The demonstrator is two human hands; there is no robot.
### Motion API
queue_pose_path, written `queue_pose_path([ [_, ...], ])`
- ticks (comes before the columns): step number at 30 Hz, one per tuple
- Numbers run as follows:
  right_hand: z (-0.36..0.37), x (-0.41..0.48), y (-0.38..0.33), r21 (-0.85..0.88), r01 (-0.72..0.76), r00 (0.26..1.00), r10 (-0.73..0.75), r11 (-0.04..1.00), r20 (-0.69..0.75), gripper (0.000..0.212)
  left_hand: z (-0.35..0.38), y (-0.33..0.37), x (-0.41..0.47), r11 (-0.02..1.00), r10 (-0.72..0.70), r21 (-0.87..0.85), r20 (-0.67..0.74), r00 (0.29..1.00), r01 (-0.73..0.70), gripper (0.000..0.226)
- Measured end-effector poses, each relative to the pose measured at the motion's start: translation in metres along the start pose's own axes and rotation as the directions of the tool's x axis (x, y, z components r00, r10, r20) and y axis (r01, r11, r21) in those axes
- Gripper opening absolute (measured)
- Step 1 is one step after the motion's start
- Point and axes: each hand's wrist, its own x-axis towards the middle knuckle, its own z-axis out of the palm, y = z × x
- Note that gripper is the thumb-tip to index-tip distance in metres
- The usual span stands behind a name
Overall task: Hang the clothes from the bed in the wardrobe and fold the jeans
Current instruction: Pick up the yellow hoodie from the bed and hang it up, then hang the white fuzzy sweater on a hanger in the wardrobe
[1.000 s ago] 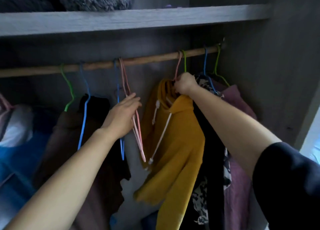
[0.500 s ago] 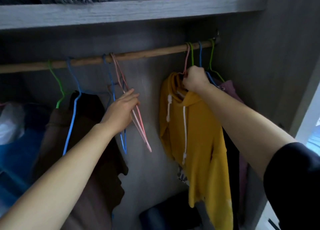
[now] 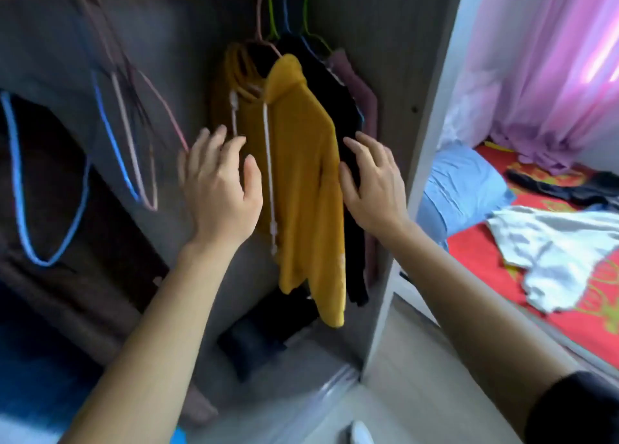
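Two bare hands are raised, fingers spread and relaxed, with nothing grasped. The left hand is held at the left edge of a mustard hoodie, the right hand at its right edge; whether cloth is touched cannot be told. The hoodie is hung lengthwise, top to bottom, at the right end of the wardrobe, with a black garment and a mauve garment packed behind it. Empty hangers are seen to the left, nearer the left hand. Beyond the wardrobe's side panel, to the right and nearer the right hand, a bed is shown: a white garment is sprawled on it, with a dark garment farther back. Whether that one is the jeans cannot be told.
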Motion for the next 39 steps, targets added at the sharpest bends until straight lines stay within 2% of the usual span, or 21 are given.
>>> queue_pose_path([
  [4, -0.046, -0.13, 0.041, -0.222, -0.093, 0.972, 0.137, 0.971, 0.19, 0.054, 0.048, 0.064, -0.083, 0.994, 0.034, -0.105, 0.192, 0.981, -0.013, 0.049],
  [7, -0.098, -0.198, 0.083, -0.419, -0.152, 0.908, 0.294, 0.895, 0.299, 0.062, 0.075, 0.12, -0.136, 0.967, 0.097, -0.253, 0.381, 0.919, 0.003, 0.055],
  [9, -0.136, -0.229, 0.112, -0.509, -0.249, 0.868, 0.423, 0.824, 0.26, 0.067, 0.088, 0.159, -0.161, 0.947, 0.191, -0.317, 0.462, 0.866, -0.04, 0.058],
  [12, -0.19, -0.262, 0.156, -0.585, -0.357, 0.83, 0.535, 0.728, 0.158, 0.073, 0.103, 0.218, -0.183, 0.915, 0.305, -0.392, 0.521, 0.797, -0.094, 0.061],
  [17, -0.264, -0.306, 0.231, -0.593, -0.547, 0.744, 0.668, 0.591, -0.02, 0.08, 0.142, 0.323, -0.204, 0.867, 0.44, -0.47, 0.564, 0.698, -0.167, 0.065],
  [25, -0.381, -0.338, 0.382, -0.581, -0.657, 0.639, 0.764, 0.48, -0.091, 0.086, 0.23, 0.518, -0.222, 0.827, 0.533, -0.521, 0.608, 0.589, -0.211, 0.068],
  [29, -0.429, -0.341, 0.449, -0.597, -0.681, 0.59, 0.801, 0.425, -0.103, 0.086, 0.27, 0.59, -0.224, 0.814, 0.555, -0.544, 0.625, 0.549, -0.203, 0.067],
  [34, -0.44, -0.338, 0.535, -0.579, -0.71, 0.537, 0.84, 0.401, -0.076, 0.087, 0.336, 0.648, -0.215, 0.813, 0.554, -0.556, 0.646, 0.526, -0.173, 0.068],
  [39, -0.419, -0.321, 0.628, -0.582, -0.721, 0.472, 0.881, 0.376, -0.015, 0.087, 0.446, 0.687, -0.204, 0.832, 0.545, -0.523, 0.713, 0.441, -0.183, 0.068],
])
